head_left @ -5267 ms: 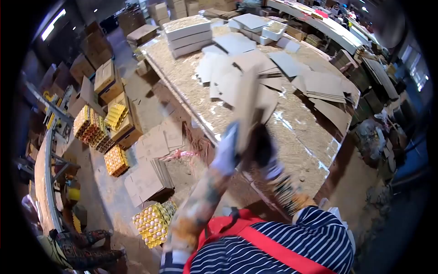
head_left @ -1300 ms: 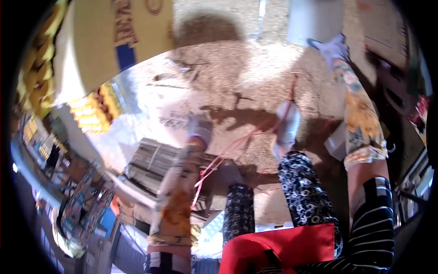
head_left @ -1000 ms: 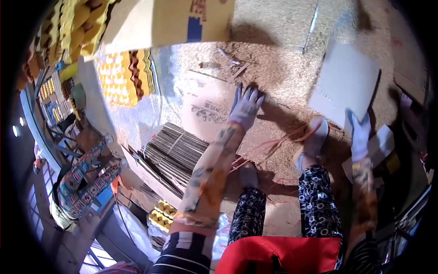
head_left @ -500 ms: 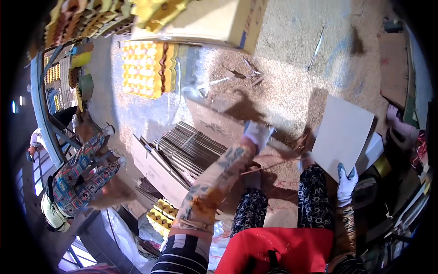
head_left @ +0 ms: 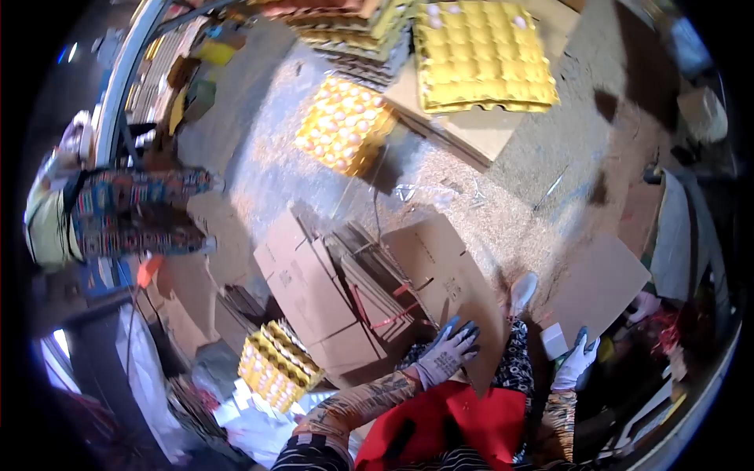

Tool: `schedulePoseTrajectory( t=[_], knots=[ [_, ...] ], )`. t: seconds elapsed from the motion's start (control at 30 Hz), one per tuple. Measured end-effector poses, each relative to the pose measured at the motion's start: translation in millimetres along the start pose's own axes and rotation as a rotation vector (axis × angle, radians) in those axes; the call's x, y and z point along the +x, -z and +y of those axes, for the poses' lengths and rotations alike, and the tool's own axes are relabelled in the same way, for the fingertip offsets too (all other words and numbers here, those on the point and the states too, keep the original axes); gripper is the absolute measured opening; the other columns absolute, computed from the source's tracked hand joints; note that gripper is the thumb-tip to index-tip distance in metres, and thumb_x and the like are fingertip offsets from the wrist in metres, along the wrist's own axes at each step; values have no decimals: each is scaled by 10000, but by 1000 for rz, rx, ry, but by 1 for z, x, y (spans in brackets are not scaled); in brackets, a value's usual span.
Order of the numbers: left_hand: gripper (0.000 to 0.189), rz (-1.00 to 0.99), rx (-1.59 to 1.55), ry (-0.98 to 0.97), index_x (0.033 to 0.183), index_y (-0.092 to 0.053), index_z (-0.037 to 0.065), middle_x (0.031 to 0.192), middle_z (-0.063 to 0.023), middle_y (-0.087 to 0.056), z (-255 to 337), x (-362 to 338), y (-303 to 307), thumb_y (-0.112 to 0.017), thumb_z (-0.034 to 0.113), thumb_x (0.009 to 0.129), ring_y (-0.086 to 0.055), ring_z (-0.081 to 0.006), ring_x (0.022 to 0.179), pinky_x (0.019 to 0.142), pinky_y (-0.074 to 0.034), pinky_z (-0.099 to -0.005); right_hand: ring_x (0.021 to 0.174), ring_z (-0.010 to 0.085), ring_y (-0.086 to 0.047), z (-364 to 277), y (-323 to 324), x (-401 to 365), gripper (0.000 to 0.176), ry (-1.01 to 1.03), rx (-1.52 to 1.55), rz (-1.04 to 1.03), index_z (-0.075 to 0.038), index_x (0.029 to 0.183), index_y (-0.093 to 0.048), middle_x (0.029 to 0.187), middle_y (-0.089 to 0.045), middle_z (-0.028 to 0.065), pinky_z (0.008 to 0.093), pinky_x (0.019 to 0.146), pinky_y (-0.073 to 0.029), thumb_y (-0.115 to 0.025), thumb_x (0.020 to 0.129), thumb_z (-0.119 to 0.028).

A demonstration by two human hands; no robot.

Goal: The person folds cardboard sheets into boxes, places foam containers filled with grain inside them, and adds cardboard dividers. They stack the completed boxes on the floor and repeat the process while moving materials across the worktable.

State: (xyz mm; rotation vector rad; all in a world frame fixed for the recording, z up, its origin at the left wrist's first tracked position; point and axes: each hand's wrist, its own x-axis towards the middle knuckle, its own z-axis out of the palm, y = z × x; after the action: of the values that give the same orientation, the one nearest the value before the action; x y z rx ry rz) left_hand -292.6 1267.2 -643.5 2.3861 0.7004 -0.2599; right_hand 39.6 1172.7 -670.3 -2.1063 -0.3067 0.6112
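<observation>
My left hand (head_left: 448, 355), in a white glove with grey-blue fingertips, lies with fingers spread against a flattened cardboard box (head_left: 450, 263). That box leans at the front of a bundle of folded cardboard boxes (head_left: 365, 294), which has a red strap around it. To the right, my gloved right hand (head_left: 576, 363) grips the lower edge of a flat cardboard sheet (head_left: 601, 286), thumb on the near face. A small white piece (head_left: 554, 341) shows beside the sheet's lower left corner. The fingers behind the sheet are hidden.
A yellow tray of eggs (head_left: 343, 125) sits on the floor ahead. More yellow trays (head_left: 483, 59) rest on a large carton (head_left: 483, 137). Egg trays (head_left: 275, 369) also stand at lower left. Another person (head_left: 141, 208) is at the left. Sawdust-like litter covers the floor.
My left hand has drawn back toward my lap, onto a flattened box. The bundle of boxes now stands more upright and fanned. My right hand still holds its sheet. The view has shifted.
</observation>
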Motion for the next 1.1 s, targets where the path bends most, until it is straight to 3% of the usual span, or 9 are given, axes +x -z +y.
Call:
schedulePoseTrajectory(
  t=[0.27,0.4,0.57,0.63,0.7,0.8,0.87,1.03,1.1],
  knots=[
    [365,388,34,315,1220,-611,292,1415,-66,-516,27,-173,68,-567,227,863,-479,-266,1329,1102,-217,-709,984,191,-622,-121,5,-50,469,-100,222,-120,24,1311,-555,1191,-633,84,348,888,-508,-646,977,-293],
    [388,455,6,527,1144,-683,302,1316,-49,-594,40,-277,89,-635,203,772,-513,-302,1287,1085,-244,-705,929,165,-610,-146,7,-81,277,16,128,-200,7,1180,-591,1090,-643,65,339,824,-512,-558,999,-200],
    [366,737,488,385,1186,-647,236,1190,-123,-649,-30,-384,-24,-730,252,830,-592,-409,1140,1028,-392,-648,905,178,-599,-155,19,-118,259,302,-277,-185,-22,1177,-584,1013,-625,80,330,808,-506,-607,956,-157],
    [390,595,-10,503,1209,-635,219,1206,-134,-643,10,-333,88,-720,276,833,-588,-407,1148,1029,-396,-628,968,216,-623,-182,16,-126,349,439,-423,-161,-14,1246,-571,1064,-644,131,336,863,-512,-645,925,-130],
    [417,476,-141,508,1232,-624,202,1221,-145,-638,18,-306,123,-710,300,836,-585,-405,1157,1031,-399,-608,1026,153,-609,-250,34,-145,423,152,12,-307,7,1295,-555,1147,-659,111,296,887,-506,-674,924,-160],
    [464,353,-213,476,1267,-607,177,1245,-161,-630,26,-261,158,-695,336,841,-580,-402,1170,1033,-405,-578,906,145,-634,-336,105,-164,392,420,187,-164,31,1232,-592,1046,-693,114,322,816,-532,-683,897,-151],
    [497,263,-240,438,1290,-595,160,1261,-172,-624,27,-225,185,-685,360,843,-576,-400,1178,1034,-409,-558,857,159,-649,-414,198,-176,461,281,268,-231,14,1271,-566,1016,-695,84,318,785,-548,-719,884,-183],
    [589,79,-190,243,1348,-567,117,1301,-199,-610,31,-78,250,-660,419,851,-567,-395,1199,1037,-418,-509,886,192,-651,-446,419,-173,493,256,433,572,32,1148,-661,1028,-698,119,330,781,-542,-714,888,-383],
    [595,-37,-50,43,1381,-541,141,1352,-194,-574,64,10,275,-626,455,883,-544,-386,1230,1049,-411,-489,853,198,-650,-433,517,-161,446,328,72,905,5,1169,-664,1025,-693,107,339,771,-537,-688,916,-361]
  ],
)
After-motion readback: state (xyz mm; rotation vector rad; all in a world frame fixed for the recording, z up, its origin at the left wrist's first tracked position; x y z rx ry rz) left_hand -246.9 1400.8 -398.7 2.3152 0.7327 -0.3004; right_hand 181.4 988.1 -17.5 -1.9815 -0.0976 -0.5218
